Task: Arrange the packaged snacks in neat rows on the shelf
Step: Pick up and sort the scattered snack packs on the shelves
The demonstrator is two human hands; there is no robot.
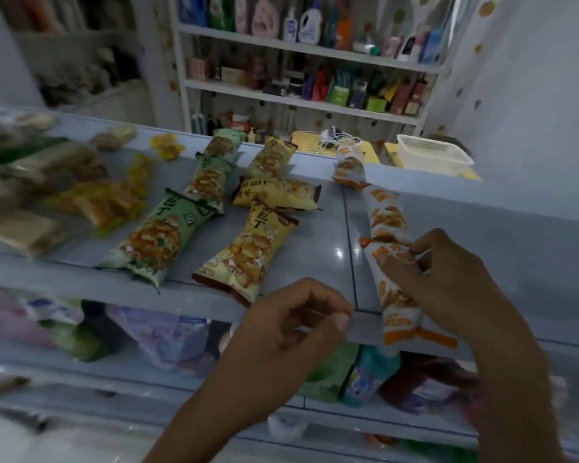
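From the head camera, the right hand (448, 282) gripped a white-and-orange snack packet (398, 309), fingers curled over its upper part and thumb side pressed along its right edge. The packet lay lengthwise on the blue-grey shelf (318, 248), its lower end jutting past the shelf's front lip. Directly beyond that grip, a second white-and-orange packet (386, 213) lay in line with the held one, its near end touching or overlapping it. Farther beyond again sat a third white-and-orange packet (348, 168) at the shelf's back edge.

The left hand (291, 332) hovered just left of the held packet, in front of the shelf lip, fingers loosely curled with thumb near forefinger and nothing visible between them.

Left of the grip, a yellow packet (248, 248) lay at a slant, its near end close to the left hand's knuckles. Behind it another yellow packet (278, 195) lay crosswise, and a third yellow packet (273, 155) lay beyond that. Farther left ran a column of green packets (154, 238), the nearest one largest in view. Well to the left lay blurred wrapped snacks (97, 198).
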